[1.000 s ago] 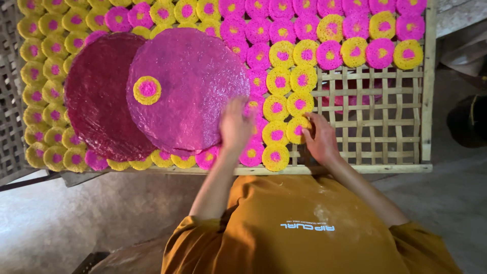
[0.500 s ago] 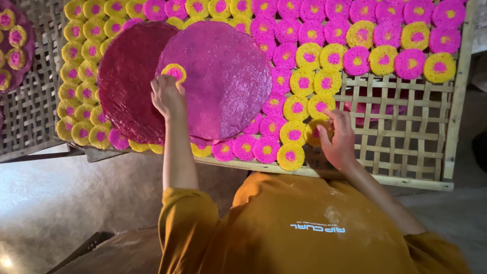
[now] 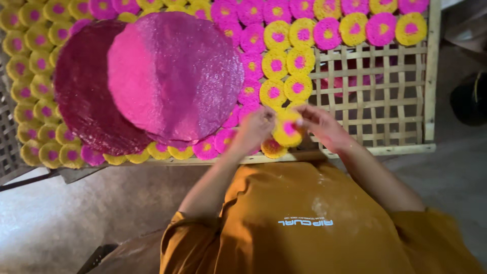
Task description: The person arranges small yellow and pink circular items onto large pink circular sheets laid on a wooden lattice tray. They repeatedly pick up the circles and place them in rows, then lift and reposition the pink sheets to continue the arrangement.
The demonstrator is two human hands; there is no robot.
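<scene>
Both hands, left hand [image 3: 256, 129] and right hand [image 3: 319, 124], are pinching a yellow disc with pink centre [image 3: 287, 129] above the bamboo drying rack's [image 3: 401, 101] near edge; light fingertip pressure likely is keeping it intact.

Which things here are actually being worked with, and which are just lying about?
In use:
left hand
right hand
yellow disc with pink centre, held between both hands
bamboo lattice tray
rows of small yellow and pink discs

Lying about:
large pink round sheet
dark red round sheet
dark object at right
</scene>
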